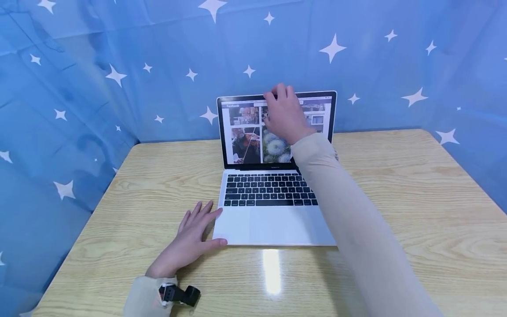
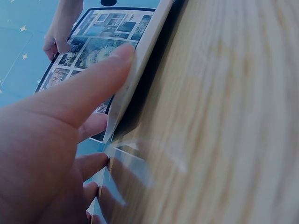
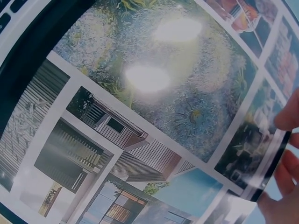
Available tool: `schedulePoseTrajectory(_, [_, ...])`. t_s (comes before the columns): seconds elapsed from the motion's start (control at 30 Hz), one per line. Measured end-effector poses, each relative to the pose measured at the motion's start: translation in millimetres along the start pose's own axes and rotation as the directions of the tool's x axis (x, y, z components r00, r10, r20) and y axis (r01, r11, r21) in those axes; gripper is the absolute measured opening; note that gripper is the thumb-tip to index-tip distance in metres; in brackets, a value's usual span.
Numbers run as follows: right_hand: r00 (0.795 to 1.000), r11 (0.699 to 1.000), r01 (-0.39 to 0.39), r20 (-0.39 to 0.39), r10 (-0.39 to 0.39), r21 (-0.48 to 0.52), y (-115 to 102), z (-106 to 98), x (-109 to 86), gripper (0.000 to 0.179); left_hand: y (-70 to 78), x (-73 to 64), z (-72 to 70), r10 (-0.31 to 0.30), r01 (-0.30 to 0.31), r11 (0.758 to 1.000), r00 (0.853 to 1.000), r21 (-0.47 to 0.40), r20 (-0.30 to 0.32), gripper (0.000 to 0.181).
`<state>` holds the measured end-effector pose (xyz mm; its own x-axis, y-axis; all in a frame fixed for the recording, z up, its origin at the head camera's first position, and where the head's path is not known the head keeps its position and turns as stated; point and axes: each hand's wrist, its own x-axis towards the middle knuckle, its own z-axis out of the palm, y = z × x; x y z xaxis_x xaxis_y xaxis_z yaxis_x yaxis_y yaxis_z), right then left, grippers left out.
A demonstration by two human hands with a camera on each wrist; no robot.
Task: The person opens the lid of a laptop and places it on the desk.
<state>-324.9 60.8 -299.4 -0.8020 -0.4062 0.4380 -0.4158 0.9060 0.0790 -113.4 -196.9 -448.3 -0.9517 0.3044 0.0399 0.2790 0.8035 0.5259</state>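
A silver laptop (image 1: 273, 225) stands unfolded on the table, its lit screen (image 1: 245, 145) tilted back and filled with a grid of pictures. At the top edge of that screen my right hand (image 1: 287, 112) pinches the lid, thumb in front and fingers reaching over behind. The right wrist view shows the fingertips (image 3: 286, 114) at the screen's rim. My left hand (image 1: 188, 240) rests spread at the front left corner of the base. Its thumb (image 2: 105, 65) lies straight on the base's front edge, and the index fingertip touches the left side.
Wood-grain table (image 1: 416, 211) extends on both sides of the laptop. A blue curtain (image 1: 166, 53) with white stars hangs behind and to the sides. On the left sleeve sits a small black camera (image 1: 180, 295). My right forearm (image 1: 352, 220) covers part of the keyboard (image 1: 261, 190).
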Motion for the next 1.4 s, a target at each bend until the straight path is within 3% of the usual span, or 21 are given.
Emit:
schedulePoseTrajectory(0.23, [1.0,1.0,-0.001,-0.013,0.001,-0.031,5.2,2.9,-1.1,0.052,2.0,3.4,0.8,-0.003,0.003,1.0,1.0,0.004,0.007,0.079])
schedulePoseTrajectory(0.73, [0.999,0.999,-0.033,0.015,0.033,0.003,2.8,11.6,6.2,0.051,-0.3,3.8,4.4,-0.009,0.008,0.999,1.0,0.036,0.015,0.081])
schedulePoseTrajectory(0.97, [0.999,0.998,-0.041,0.005,0.04,0.051,5.3,17.7,6.7,0.048,-2.6,7.3,8.7,-0.031,0.029,0.999,0.999,0.044,0.039,0.082])
schedulePoseTrajectory(1.1, [0.998,0.993,-0.058,0.007,0.057,0.1,5.9,17.7,5.9,0.054,-4.8,10.1,7.8,-0.011,0.01,0.999,1.0,0.039,0.024,0.081])
schedulePoseTrajectory(1.23, [0.998,0.987,-0.056,0.01,0.055,0.15,4.1,15.8,2.2,0.059,-6.0,10.4,8.1,-0.031,0.031,0.999,0.999,0.038,0.024,0.081])
schedulePoseTrajectory(1.4, [0.999,0.99,-0.036,-0.007,0.037,0.14,2.2,16.4,-6.9,0.061,-6.3,8.6,12.1,-0.037,0.036,0.999,0.998,0.033,0.04,0.082])
